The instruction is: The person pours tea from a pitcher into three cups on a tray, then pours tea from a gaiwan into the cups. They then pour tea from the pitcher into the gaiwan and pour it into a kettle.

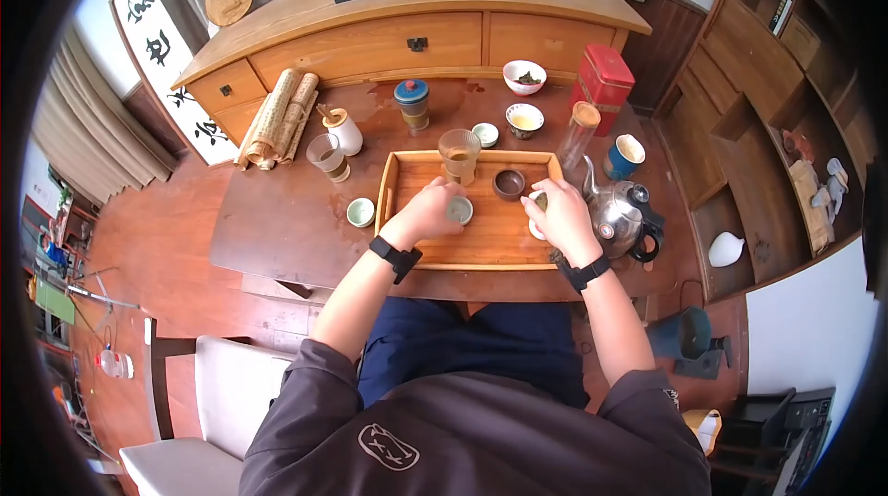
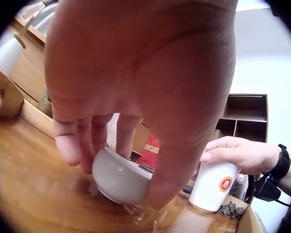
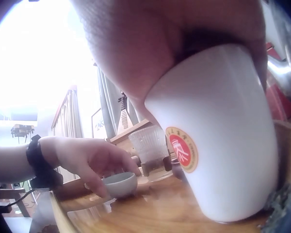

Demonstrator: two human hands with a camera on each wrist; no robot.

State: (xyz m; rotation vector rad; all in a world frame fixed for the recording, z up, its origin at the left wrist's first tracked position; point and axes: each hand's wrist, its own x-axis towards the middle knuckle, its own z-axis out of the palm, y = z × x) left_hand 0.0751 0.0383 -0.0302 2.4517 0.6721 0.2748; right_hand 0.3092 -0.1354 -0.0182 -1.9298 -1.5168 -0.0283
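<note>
My left hand [image 1: 431, 210] pinches a small pale celadon teacup [image 2: 120, 180] between thumb and fingers, low over the wooden tray [image 1: 476, 256]. The cup leans slightly in the left wrist view. On the tray's right side, my right hand [image 1: 566, 216] grips a tall white cup [image 3: 223, 141] with a round red emblem, fingers around its upper rim. Its base is right at the tray surface. A small dark brown cup [image 1: 509, 184] sits between the hands, farther back. Behind my left hand stands a ribbed glass [image 1: 459, 159] with amber liquid at the tray's far edge.
Right of the tray stand a steel kettle [image 1: 618, 216], a blue cup [image 1: 625, 155] and a cork-topped glass tube [image 1: 579, 133]. Dark leaves [image 2: 232, 210] lie beside the white cup. Left are another teacup [image 1: 361, 212], a glass [image 1: 327, 159] and bamboo scrolls [image 1: 280, 117].
</note>
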